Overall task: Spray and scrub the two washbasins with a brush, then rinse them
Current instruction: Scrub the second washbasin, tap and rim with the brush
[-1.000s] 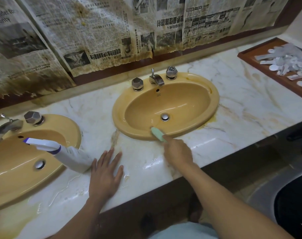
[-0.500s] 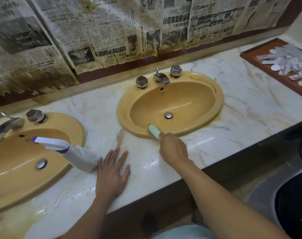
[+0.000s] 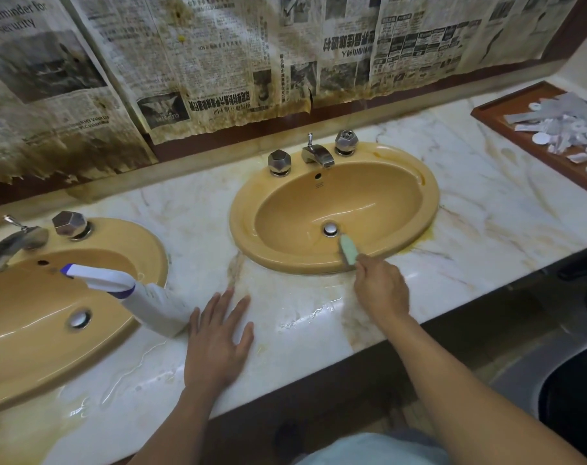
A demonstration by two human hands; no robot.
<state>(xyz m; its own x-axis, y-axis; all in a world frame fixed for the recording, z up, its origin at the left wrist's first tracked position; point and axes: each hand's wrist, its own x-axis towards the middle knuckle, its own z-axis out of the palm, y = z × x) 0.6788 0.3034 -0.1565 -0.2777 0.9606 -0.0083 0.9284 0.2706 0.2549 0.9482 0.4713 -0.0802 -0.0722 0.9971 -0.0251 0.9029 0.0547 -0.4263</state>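
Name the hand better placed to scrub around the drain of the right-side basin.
Right. The right hand grips the green brush, whose head sits inside the basin beside the drain. The left hand lies flat on the countertop near the spray bottle, holding nothing.

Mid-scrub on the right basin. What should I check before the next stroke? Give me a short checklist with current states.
1. Brush gripped in the right hand: ok.
2. Brush head inside the right basin, close to the drain: ok.
3. Left hand flat on the countertop, clear of the scrubbing path: ok.
4. Spray bottle near the left hand, at the left basin edge: ok.
5. Faucet shows no running water while scrubbing: ok.
6. Cleaner coverage across the right basin: cannot tell.
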